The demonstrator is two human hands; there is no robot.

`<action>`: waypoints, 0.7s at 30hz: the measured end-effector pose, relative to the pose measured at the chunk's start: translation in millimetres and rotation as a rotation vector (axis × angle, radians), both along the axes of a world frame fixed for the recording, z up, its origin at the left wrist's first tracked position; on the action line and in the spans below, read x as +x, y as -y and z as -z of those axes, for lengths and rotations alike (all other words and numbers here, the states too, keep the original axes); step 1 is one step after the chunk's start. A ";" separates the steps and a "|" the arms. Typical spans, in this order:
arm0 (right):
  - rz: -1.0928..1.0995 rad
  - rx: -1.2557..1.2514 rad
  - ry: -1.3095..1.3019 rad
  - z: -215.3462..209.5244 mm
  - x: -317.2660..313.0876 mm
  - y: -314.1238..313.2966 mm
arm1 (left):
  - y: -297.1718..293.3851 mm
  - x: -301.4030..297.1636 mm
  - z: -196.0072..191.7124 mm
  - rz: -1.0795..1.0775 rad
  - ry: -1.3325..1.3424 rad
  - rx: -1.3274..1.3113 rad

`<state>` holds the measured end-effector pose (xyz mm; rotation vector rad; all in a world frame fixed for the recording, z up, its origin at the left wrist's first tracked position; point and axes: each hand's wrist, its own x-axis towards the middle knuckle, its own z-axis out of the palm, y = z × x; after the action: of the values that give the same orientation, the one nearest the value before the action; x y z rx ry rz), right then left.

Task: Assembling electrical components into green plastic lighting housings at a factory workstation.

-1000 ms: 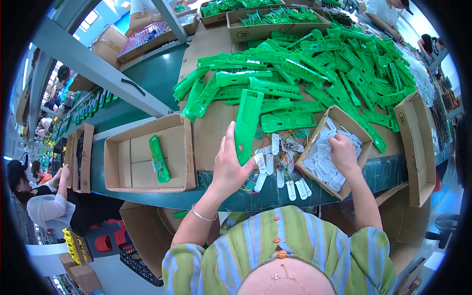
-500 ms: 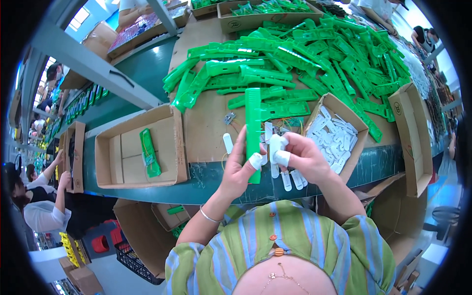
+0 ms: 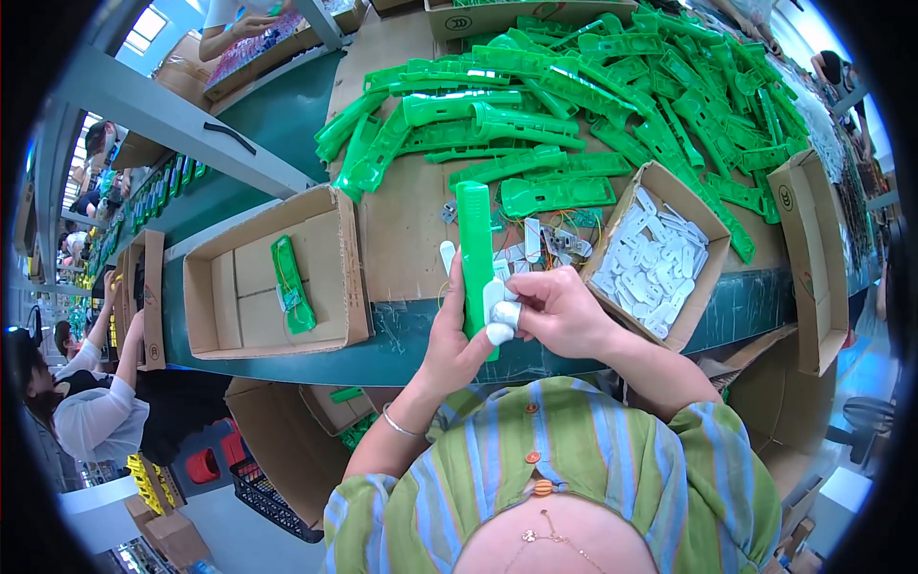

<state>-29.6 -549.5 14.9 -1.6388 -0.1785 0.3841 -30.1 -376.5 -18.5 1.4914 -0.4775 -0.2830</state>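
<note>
My left hand (image 3: 442, 344) is closed around a long green plastic housing (image 3: 474, 225), held upright in front of my chest. My right hand (image 3: 566, 312) pinches a small white plastic piece (image 3: 493, 293) against the housing's right side, close to my left thumb. White wraps cover both thumbs and a right fingertip. Just beyond my hands lie small circuit boards, thin coloured wires and loose white pieces (image 3: 532, 239). To the right stands a cardboard box (image 3: 703, 311) filled with similar white pieces (image 3: 652, 263).
A large heap of green housings (image 3: 593, 91) covers the far bench. At left, a cardboard box (image 3: 358, 273) holds one green housing with wires (image 3: 294, 284). Another box (image 3: 813, 277) stands far right. A metal frame bar (image 3: 191, 115) crosses the upper left. Co-workers (image 3: 96, 411) work at left.
My right hand has moved left, bringing a white piece against the green housing. The white pieces that hung near the bench edge below it no longer show. The housing has shifted slightly left.
</note>
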 end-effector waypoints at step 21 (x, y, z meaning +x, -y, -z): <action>-0.357 -0.488 0.765 24.9 24.8 -7.1 | -66.1 -0.4 14.2 -0.559 -0.323 -0.273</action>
<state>-4.7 -542.3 -10.1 -2.1812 -1.0268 0.0410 -30.5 -310.4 -32.7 1.2235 0.1614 -0.0104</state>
